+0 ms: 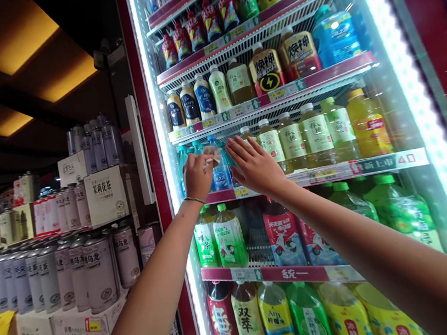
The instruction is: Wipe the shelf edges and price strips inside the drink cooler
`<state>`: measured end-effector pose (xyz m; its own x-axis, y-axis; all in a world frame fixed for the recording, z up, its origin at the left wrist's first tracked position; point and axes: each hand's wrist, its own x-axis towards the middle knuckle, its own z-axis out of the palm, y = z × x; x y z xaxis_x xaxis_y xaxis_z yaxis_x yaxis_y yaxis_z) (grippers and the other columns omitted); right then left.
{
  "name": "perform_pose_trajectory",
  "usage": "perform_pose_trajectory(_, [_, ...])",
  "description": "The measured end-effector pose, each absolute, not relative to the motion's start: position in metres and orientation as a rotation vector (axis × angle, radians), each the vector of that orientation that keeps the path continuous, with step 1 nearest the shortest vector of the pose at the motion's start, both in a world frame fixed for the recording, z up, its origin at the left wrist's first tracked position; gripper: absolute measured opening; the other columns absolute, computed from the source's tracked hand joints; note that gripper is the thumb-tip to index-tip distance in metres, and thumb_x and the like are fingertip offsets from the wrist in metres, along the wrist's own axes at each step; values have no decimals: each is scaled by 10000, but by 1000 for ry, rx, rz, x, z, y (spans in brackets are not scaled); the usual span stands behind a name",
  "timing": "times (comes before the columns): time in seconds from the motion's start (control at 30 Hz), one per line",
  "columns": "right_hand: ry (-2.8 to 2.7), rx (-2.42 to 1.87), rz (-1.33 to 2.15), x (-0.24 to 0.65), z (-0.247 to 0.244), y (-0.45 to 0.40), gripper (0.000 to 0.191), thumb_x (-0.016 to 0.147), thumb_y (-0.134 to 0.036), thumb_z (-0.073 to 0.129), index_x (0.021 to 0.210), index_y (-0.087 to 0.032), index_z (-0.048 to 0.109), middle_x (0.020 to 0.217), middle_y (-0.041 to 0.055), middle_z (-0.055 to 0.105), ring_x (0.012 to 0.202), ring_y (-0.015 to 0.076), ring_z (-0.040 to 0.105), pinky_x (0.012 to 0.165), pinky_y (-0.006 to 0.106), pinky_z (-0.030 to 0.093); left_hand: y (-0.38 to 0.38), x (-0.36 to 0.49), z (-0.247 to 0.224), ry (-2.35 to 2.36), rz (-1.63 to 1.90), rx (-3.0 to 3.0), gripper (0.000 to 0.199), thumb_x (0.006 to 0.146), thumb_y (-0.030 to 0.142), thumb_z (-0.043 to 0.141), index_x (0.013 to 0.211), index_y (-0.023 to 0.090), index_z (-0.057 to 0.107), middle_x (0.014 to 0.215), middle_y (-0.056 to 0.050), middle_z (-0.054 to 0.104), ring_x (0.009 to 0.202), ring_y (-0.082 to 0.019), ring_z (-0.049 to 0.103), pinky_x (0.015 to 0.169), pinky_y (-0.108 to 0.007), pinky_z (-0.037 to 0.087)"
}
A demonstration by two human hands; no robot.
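The left hand pinches a crumpled tissue, seemingly held to the glass of the drinks cooler; the right hand lies flat beside it, fingers extended. Sliding the tissue would call for a secure pinch and light, even pressure, I'd say, with pale-labelled bottles shelved beyond.

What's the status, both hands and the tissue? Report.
Left hand gripping crumpled tissue. Right hand open, fingers extended. Shelved drink bottles behind both hands.
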<state>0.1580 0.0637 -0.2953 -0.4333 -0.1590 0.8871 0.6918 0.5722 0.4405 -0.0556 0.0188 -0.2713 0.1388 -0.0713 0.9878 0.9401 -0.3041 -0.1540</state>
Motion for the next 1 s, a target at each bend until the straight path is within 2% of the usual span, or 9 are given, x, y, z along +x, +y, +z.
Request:
perform_pose_trajectory(0.1, [-1787, -430, -1019, 158, -295, 64, 691, 1069, -346, 340, 1678, -156, 72, 1712, 102, 291, 1614, 271, 213, 1334, 559, 205, 19, -50, -269, -876, -1234, -1543, 111, 936, 241, 706, 1046, 256, 715, 984, -37, 604, 966, -218, 657, 921, -379, 528])
perform_pose_trajectory(0.23, [-1789, -434, -1009, 158, -295, 64, 690, 1071, -351, 327, 1679, -161, 62, 1718, 96, 277, 1619, 266, 196, 1339, 556, 186, 23, -45, -261, -903, -1431, -1417, 70, 937, 226, 698, 1005, 223, 711, 1011, -49, 586, 933, -209, 650, 873, -365, 547])
perform_pose_trajectory(0.43, [-1797, -431, -993, 158, -296, 63, 739, 1068, -343, 331, 1668, -211, -80, 1722, 68, 260, 1612, 280, 221, 1329, 582, 206, 24, -44, -264, -883, -1348, -1485, 76, 958, 264, 684, 1029, 257, 711, 982, -30, 580, 945, -192, 646, 914, -367, 554])
perform_pose_trajectory(0.57, [-1810, -430, -978, 159, -296, 62, 760, 1064, -338, 338, 1658, -220, -121, 1732, 55, 234, 1617, 288, 205, 1334, 599, 180, 23, -43, -267, -920, -1444, -1412, 72, 976, 278, 657, 1025, 242, 696, 1022, -46, 584, 979, -202, 657, 918, -367, 562])
perform_pose_trajectory(0.67, [-1830, -430, -963, 159, -295, 62, 757, 1064, -350, 339, 1661, -215, -106, 1738, 52, 219, 1622, 290, 183, 1341, 598, 158, 21, -43, -272, -939, -1387, -1470, 85, 968, 247, 664, 1047, 241, 697, 1023, -46, 582, 1003, -209, 656, 935, -377, 550])
perform_pose_trajectory(0.8, [-1847, -452, -953, 159, -294, 62, 732, 1064, -359, 342, 1677, -167, -8, 1735, 86, 228, 1623, 294, 181, 1347, 568, 155, 16, -48, -276, -1001, -1403, -1453, 82, 956, 227, 675, 1035, 236, 695, 1048, -47, 579, 1011, -210, 652, 926, -362, 541])
perform_pose_trajectory(1.0, [-1838, -421, -954, 159, -295, 63, 713, 1058, -352, 333, 1683, -171, 42, 1735, 84, 245, 1623, 286, 179, 1346, 581, 148, 14, -57, -280, -974, -1376, -1486, 103, 949, 216, 671, 1045, 240, 697, 1017, -37, 582, 979, -199, 654, 905, -348, 551])
